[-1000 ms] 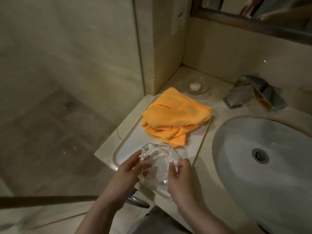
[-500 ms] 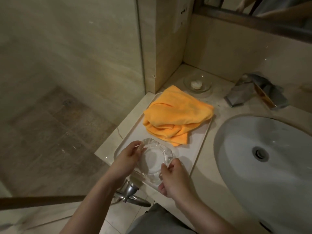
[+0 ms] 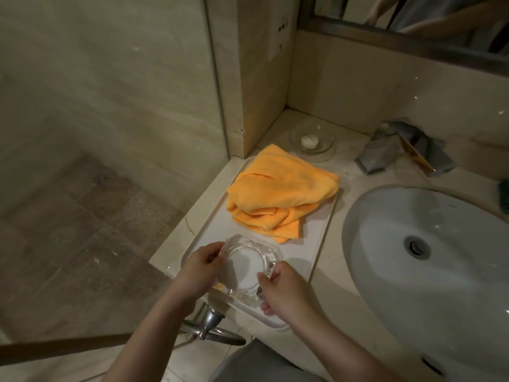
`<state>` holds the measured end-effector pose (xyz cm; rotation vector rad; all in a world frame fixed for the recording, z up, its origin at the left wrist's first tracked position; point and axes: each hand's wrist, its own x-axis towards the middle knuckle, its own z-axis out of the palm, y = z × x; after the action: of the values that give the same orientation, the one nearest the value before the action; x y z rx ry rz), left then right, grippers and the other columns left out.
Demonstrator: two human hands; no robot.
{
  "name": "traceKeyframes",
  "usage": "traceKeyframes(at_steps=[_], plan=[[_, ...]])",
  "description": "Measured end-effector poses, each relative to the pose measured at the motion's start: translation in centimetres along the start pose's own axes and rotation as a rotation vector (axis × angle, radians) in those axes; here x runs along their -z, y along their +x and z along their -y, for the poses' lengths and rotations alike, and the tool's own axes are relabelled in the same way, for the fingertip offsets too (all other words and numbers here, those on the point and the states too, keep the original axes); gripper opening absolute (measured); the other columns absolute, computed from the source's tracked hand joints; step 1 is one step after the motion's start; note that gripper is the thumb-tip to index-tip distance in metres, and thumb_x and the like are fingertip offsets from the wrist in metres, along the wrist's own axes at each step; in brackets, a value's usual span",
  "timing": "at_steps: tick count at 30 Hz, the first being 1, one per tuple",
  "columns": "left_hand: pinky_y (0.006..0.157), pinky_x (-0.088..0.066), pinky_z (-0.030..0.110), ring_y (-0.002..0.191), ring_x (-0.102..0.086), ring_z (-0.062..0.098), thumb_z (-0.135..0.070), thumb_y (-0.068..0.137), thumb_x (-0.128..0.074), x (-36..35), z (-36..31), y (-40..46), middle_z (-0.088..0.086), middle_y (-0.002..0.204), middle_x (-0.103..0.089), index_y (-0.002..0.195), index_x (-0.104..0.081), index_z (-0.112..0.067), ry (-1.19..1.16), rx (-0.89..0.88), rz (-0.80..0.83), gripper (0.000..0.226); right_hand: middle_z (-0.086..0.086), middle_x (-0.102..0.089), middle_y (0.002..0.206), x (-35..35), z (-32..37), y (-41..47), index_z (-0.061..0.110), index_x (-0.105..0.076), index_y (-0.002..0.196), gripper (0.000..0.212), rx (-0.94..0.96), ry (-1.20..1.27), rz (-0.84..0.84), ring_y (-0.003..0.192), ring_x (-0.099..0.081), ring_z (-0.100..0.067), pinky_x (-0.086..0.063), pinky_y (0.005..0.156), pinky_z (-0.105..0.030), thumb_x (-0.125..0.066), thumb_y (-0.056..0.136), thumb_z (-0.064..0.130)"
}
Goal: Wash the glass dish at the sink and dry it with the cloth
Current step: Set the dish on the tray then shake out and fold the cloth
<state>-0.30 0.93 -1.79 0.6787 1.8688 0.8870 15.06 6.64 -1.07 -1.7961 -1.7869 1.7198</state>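
Both hands hold the glass dish [image 3: 249, 264] over the near end of a white tray [image 3: 316, 244]. Left hand [image 3: 197, 271] grips the dish's left edge, with the fingers curled around the rim. Right hand [image 3: 283, 290] pinches the right edge, thumb on top and fingers under it. The dish is clear and thick, with flat cut sides and a round hollow in the middle. It is tilted a little, and I cannot tell if its bottom touches the tray.

Just past the hands, on the far half of the tray, lies the orange cloth [image 3: 281, 197]. It is bunched up in soft folds and does not touch the dish. The tray sits on the pale stone table [image 3: 327, 274].

Past the cloth, near the wall corner, stands a small glass saucer [image 3: 312, 140] with a white round lump in it. To the right of the hands is the big white sink [image 3: 413, 299], with a drain hole [image 3: 417, 247] in it. A shiny metal tap [image 3: 405, 147] sits behind the sink, far from the hands. Below the left hand, under the table edge, a metal handle [image 3: 212, 323] sticks out. Off to the left is a brown tiled floor [image 3: 68, 244].
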Motion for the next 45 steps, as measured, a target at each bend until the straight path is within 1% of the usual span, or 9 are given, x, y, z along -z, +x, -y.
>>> traceKeyframes(at_steps=[5,11,18,22,28,31,36,40,45], plan=[[0.077,-0.054,0.031,0.089,-0.065,0.016,-0.017,0.096,-0.044,-0.3,-0.5,-0.4,-0.001,0.099,-0.069,0.106,-0.063,-0.029,0.015,-0.006,-0.03,0.024,-0.016,-0.07,0.081,0.2,0.0,0.5,0.0,-0.053,0.093,0.029,0.033,-0.082,0.003,0.05,-0.06,-0.017,-0.056,0.054,-0.033,-0.057,0.088,0.029],[0.081,-0.046,0.032,0.094,-0.057,0.016,-0.027,0.094,-0.048,-0.2,-1.3,0.1,0.009,0.113,-0.064,0.122,-0.058,-0.017,0.18,-0.033,-0.177,0.031,-0.006,-0.065,0.083,3.1,0.7,0.8,0.009,-0.051,0.103,0.04,0.053,0.002,-0.047,0.05,-0.058,-0.009,-0.044,0.041,-0.015,-0.057,0.086,0.045],[0.11,-0.02,0.038,0.137,-0.022,0.034,-0.037,0.079,-0.068,-2.2,-7.1,4.7,0.015,0.153,-0.019,0.146,-0.023,-0.021,0.697,-0.455,-0.166,0.082,-0.007,-0.029,0.136,10.3,3.3,5.8,0.02,-0.027,0.139,0.077,0.473,0.046,-0.421,0.115,-0.044,-0.018,-0.044,0.092,-0.031,-0.071,0.077,0.008],[0.11,-0.016,0.048,0.14,-0.013,0.04,-0.064,0.073,-0.036,-3.1,-9.3,6.3,0.01,0.156,-0.014,0.133,-0.048,-0.032,0.906,-0.507,-0.213,0.069,-0.01,-0.025,0.145,12.1,4.6,8.5,0.022,-0.051,0.129,0.05,0.445,-0.419,-0.406,0.131,-0.027,-0.031,-0.027,0.108,-0.035,-0.066,0.082,0.018],[0.087,-0.037,0.034,0.113,-0.054,0.032,-0.03,0.095,-0.045,-1.2,-14.7,7.2,0.015,0.123,-0.06,0.119,-0.059,-0.012,0.711,-0.567,-0.301,0.033,-0.014,-0.06,0.12,15.3,9.9,8.4,0.009,-0.057,0.118,0.037,0.594,-0.365,-0.362,0.113,-0.053,-0.029,-0.04,0.088,-0.029,-0.049,0.093,0.035],[0.066,-0.028,0.025,0.103,-0.057,0.03,-0.03,0.096,-0.044,-0.3,-17.6,6.7,0.015,0.113,-0.063,0.119,-0.054,-0.013,0.611,-0.577,-0.291,0.03,-0.011,-0.062,0.098,16.6,13.2,6.9,0.007,-0.058,0.109,0.032,0.703,-0.22,-0.37,0.094,-0.057,-0.026,-0.035,0.071,-0.026,-0.045,0.095,0.033],[0.104,-0.039,0.038,0.128,-0.043,0.025,-0.068,0.07,-0.057,-1.2,-20.8,4.1,0.009,0.141,-0.044,0.142,-0.033,-0.023,0.523,-0.681,-0.139,0.088,0.005,-0.052,0.069,17.6,16.5,4.4,0.015,-0.057,0.088,0.022,0.793,-0.136,-0.327,0.067,-0.05,-0.013,-0.038,0.062,-0.029,-0.048,0.093,0.035],[0.107,-0.029,0.037,0.135,-0.03,0.028,-0.039,0.077,-0.068,-3.2,-22.4,3.1,0.011,0.15,-0.029,0.149,-0.002,-0.025,0.655,-0.759,-0.184,0.098,0.008,-0.053,0.067,18.4,18.7,2.5,0.025,-0.057,0.073,0.023,0.84,-0.165,-0.353,0.063,-0.05,-0.007,-0.038,0.058,-0.025,-0.053,0.089,0.04],[0.071,-0.038,0.025,0.107,-0.058,0.027,-0.015,0.089,-0.05,-1.3,-25.4,2.7,0.004,0.11,-0.064,0.124,-0.052,-0.022,0.66,-0.751,-0.296,0.036,0.01,-0.054,0.078,21.8,20.1,-0.3,0.028,-0.059,0.08,0.015,0.889,-0.207,-0.38,0.072,-0.053,-0.002,-0.041,0.061,-0.019,-0.058,0.085,0.042]])
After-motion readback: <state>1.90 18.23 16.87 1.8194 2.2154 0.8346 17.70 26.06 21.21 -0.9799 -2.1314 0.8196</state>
